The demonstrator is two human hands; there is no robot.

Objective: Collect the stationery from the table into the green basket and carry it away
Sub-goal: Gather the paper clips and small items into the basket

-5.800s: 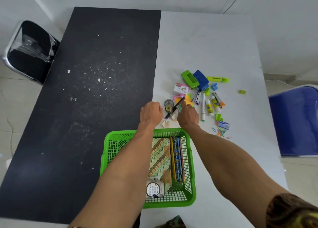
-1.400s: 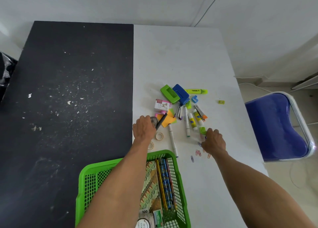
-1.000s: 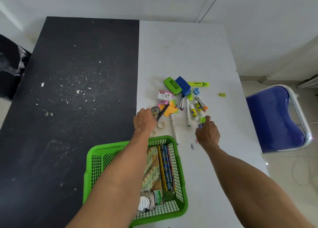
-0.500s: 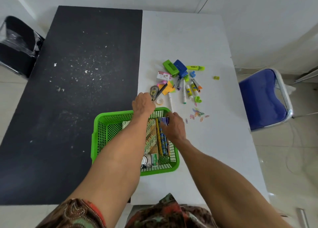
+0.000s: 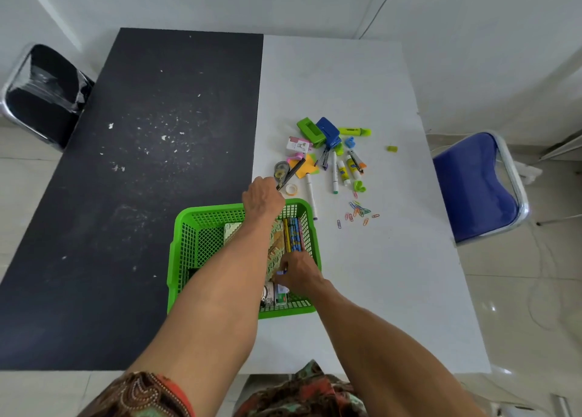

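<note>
I am partway through collecting. My right hand (image 5: pixel 297 271) is down inside the basket (image 5: pixel 179 259), at its near right end, fingers curled and pinching a small blue item (image 5: pixel 281 272) that I am setting among what lies there: the pencils (image 5: pixel 293 234) along the right wall and the notebook (image 5: pixel 277 246) beside them.

My left hand (image 5: pixel 263 196) sits at the basket's far rim, knuckles up and fingers bent under. The near end of the pen (image 5: pixel 291 173) comes right up to it, but I cannot tell whether I grip the pen, the rim, or nothing.

The basket stands on the near part of the bench (image 5: pixel 393 275), across the seam between its dark and white halves. Most of the stationery lies on the white half, just beyond and right of the basket: the tape (image 5: pixel 291 189), the marker (image 5: pixel 310 196), the glue sticks (image 5: pixel 345 169), and the loose clips (image 5: pixel 359 211).

Next, I judge, I should let go of the blue item, lift the right hand clear of the rim, and go for the clips. They are thin and flat, so they will need sweeping together or careful fingertip pinches.
</note>
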